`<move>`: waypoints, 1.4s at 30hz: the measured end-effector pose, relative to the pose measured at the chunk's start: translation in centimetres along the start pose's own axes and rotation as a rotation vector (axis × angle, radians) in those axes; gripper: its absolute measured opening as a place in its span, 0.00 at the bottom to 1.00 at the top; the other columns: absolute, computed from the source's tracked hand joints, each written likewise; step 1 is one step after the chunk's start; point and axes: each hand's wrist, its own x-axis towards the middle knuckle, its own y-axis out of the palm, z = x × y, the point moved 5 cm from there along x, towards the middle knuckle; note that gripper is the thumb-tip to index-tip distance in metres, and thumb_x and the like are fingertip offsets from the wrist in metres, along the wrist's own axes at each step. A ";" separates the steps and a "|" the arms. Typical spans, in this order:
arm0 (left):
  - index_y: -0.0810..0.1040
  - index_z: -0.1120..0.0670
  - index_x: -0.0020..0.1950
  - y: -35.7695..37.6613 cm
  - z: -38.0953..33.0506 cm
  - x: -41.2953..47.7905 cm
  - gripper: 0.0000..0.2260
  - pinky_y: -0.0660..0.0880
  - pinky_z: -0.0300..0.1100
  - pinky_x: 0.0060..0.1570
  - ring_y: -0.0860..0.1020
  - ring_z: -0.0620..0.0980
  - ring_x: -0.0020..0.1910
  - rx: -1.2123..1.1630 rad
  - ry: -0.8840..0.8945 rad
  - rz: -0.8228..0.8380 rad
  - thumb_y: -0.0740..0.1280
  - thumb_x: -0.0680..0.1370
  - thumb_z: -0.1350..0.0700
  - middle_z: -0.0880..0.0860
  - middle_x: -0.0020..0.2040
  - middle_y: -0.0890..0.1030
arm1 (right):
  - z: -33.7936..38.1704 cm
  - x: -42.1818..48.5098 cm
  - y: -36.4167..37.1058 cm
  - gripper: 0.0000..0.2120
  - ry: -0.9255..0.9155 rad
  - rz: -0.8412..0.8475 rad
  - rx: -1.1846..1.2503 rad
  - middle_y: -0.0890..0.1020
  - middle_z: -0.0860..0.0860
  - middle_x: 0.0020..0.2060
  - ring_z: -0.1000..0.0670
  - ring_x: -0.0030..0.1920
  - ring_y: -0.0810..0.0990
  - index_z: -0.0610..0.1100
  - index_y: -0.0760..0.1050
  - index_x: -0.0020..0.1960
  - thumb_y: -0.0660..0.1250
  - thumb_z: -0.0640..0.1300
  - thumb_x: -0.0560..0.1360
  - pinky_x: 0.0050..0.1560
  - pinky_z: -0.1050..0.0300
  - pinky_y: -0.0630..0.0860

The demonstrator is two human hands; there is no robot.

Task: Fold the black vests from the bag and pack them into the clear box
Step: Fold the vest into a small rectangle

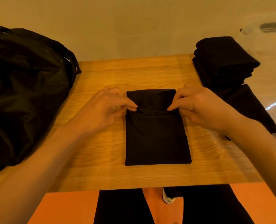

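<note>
Wooden tabletop point(101, 173), mid-fold. Black vest point(156, 139) flat at centre, crosswise crease pinched by left hand point(105, 109) and right hand point(203, 107). Next, likely: far half drawn over near half. Beyond: bag point(25, 88) left, folded stack point(222, 62) in clear box point(274, 65) right.

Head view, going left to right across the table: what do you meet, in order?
In order: black bag → left hand → black vest lying partly folded → right hand → stack of folded vests. Both hands pinch the vest at its fold.
</note>
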 end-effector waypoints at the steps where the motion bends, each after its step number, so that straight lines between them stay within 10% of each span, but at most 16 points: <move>1: 0.84 0.45 0.58 -0.1 0.3 -0.2 0.19 0.66 0.41 0.58 0.73 0.29 0.51 -0.010 -0.010 -0.004 0.74 0.74 0.67 0.34 0.46 0.76 | 0.1 0.0 0.2 0.15 -0.014 -0.001 -0.019 0.82 0.51 0.50 0.50 0.50 0.78 0.47 0.84 0.58 0.68 0.36 0.75 0.50 0.48 0.79; 7: 0.83 0.54 0.63 0.2 -2.1 -0.8 0.16 0.73 0.44 0.57 0.78 0.43 0.58 0.020 0.050 -0.137 0.64 0.77 0.59 0.46 0.57 0.84 | 0.2 -1.0 -0.2 0.21 0.023 -0.069 -0.084 0.81 0.50 0.54 0.47 0.57 0.77 0.45 0.83 0.60 0.66 0.31 0.70 0.59 0.48 0.75; 18: 0.68 0.58 0.77 5.7 -3.7 -2.8 0.24 0.63 0.47 0.76 0.66 0.50 0.77 0.304 0.139 0.157 0.53 0.85 0.48 0.56 0.77 0.69 | 4.6 -2.7 5.0 0.30 0.182 0.012 -0.244 0.68 0.48 0.76 0.51 0.78 0.62 0.45 0.64 0.78 0.44 0.59 0.84 0.79 0.49 0.57; 24: 0.55 0.54 0.82 1.8 -4.0 -1.5 0.26 0.47 0.34 0.78 0.50 0.39 0.81 -0.035 -0.101 -0.054 0.50 0.87 0.44 0.49 0.82 0.54 | 3.0 -1.4 1.4 0.26 0.262 -0.242 -0.120 0.69 0.44 0.75 0.50 0.79 0.61 0.41 0.66 0.77 0.49 0.54 0.86 0.80 0.49 0.55; 31: 0.38 0.51 0.82 5.5 -1.8 2.4 0.37 0.35 0.39 0.78 0.35 0.38 0.79 0.193 -0.202 0.263 0.34 0.78 0.32 0.47 0.83 0.38 | 0.7 3.6 4.8 0.33 0.344 0.185 -0.213 0.39 0.48 0.81 0.53 0.79 0.33 0.45 0.37 0.82 0.34 0.61 0.82 0.79 0.53 0.33; 42: 0.43 0.45 0.83 2.5 1.1 1.0 0.34 0.37 0.21 0.69 0.38 0.19 0.70 -0.179 -0.364 0.087 0.31 0.80 0.32 0.35 0.79 0.41 | -1.7 0.8 2.2 0.26 0.509 -0.113 0.116 0.50 0.51 0.82 0.60 0.79 0.43 0.45 0.49 0.82 0.44 0.53 0.87 0.77 0.63 0.38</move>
